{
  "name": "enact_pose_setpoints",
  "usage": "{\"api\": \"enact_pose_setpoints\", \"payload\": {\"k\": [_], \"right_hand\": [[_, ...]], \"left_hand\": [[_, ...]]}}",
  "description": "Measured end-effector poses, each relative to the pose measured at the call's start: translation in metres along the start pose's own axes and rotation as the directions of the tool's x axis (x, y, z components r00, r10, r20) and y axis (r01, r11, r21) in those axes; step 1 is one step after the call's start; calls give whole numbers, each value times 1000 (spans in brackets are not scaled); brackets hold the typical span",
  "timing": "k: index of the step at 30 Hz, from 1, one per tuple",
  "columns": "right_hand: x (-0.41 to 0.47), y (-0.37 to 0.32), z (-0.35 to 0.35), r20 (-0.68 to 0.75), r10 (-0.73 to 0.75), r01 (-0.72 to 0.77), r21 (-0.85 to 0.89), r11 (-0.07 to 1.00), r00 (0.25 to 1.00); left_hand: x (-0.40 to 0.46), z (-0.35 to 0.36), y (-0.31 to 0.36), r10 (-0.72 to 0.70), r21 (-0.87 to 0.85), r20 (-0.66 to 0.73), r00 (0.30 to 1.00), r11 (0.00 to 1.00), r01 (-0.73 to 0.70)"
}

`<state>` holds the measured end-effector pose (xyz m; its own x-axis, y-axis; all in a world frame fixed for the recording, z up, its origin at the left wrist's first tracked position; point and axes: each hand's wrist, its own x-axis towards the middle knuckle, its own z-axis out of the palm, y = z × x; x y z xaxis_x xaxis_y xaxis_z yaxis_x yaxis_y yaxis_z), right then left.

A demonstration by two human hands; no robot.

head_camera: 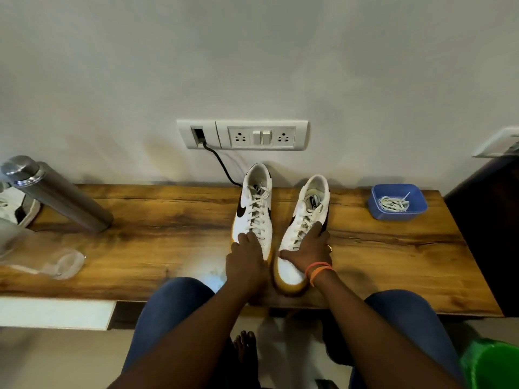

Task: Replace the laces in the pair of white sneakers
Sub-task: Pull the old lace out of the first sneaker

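Two white sneakers with black swooshes and tan soles stand side by side on the wooden table (pixel 157 226), toes toward me. Both are laced. My left hand (pixel 245 258) grips the toe of the left sneaker (pixel 257 197), fingers curled over its front. My right hand (pixel 310 248), with orange bands on the wrist, holds the forefoot of the right sneaker (pixel 311 203), thumb across the toe and fingers round its side. A blue plastic tub (pixel 397 202) at the right back holds a bundle of white laces (pixel 393 204).
A steel bottle (pixel 56 192) stands at the left back, with a clear glass (pixel 63 263) lying near the left front. A black cable (pixel 222 167) runs from the wall socket panel (pixel 243 134) down behind the sneakers. A green bin (pixel 491 363) sits at lower right.
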<state>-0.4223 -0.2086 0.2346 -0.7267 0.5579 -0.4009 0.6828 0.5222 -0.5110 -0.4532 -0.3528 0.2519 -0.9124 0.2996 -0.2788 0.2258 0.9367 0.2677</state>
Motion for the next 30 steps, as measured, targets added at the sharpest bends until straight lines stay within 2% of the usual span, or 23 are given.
{"api": "enact_pose_setpoints", "payload": {"k": [2, 5, 7, 10, 12, 14, 16, 19, 20, 22, 23, 24, 25, 27, 29, 30], "right_hand": [[-1, 2, -5, 62, -51, 53, -19, 998, 997], [-11, 14, -14, 135, -132, 138, -33, 990, 982], [-22, 24, -17, 150, -128, 139, -63, 988, 980], [-29, 32, -22, 207, -99, 120, -90, 989, 973], [-23, 32, -27, 201, -112, 111, 16, 994, 973], [-8, 27, -34, 133, -139, 116, 167, 979, 981], [7, 14, -43, 16, -114, 104, 295, 950, 993], [30, 4, -41, -157, -128, 170, 295, 940, 979], [36, 4, -39, -165, -120, 165, 295, 941, 979], [45, 6, -38, -95, -20, 59, 426, 903, 995], [48, 6, -42, -38, 52, -23, 542, 840, 998], [49, 6, -48, 22, 128, -112, 648, 753, 992], [51, 7, -54, 70, 191, -181, 726, 663, 979], [56, 13, -66, 81, 276, -232, 786, 573, 958], [60, 18, -76, 28, 313, -213, 788, 577, 949], [61, 20, -79, -23, 315, -185, 767, 614, 949]], "left_hand": [[0, -2, -9, 44, -35, -38, 998, 998, -45], [6, 0, -4, 219, -33, -171, 961, 973, -228], [10, -1, 10, 221, -284, -205, 953, 919, -274], [17, -4, 33, 61, -622, -145, 988, 770, -139], [22, 0, 41, -15, -744, -104, 995, 665, -68], [29, 3, 42, -37, -783, -106, 994, 620, -61], [36, 5, 40, -10, -779, -110, 994, 622, -80], [46, 6, 46, 12, -777, -57, 998, 627, -52], [49, 3, 49, -25, -804, 1, 1000, 595, 15], [56, -2, 52, -133, -864, 197, 971, 444, 236], [60, -4, 51, -166, -876, 281, 945, 357, 323], [63, -7, 50, -179, -873, 329, 927, 316, 371], [65, -11, 48, -178, -860, 347, 921, 332, 388], [66, -18, 43, -163, -828, 313, 936, 436, 353], [66, -25, 37, -139, -775, 242, 960, 568, 277], [66, -27, 33, -135, -740, 193, 972, 631, 234]]}}
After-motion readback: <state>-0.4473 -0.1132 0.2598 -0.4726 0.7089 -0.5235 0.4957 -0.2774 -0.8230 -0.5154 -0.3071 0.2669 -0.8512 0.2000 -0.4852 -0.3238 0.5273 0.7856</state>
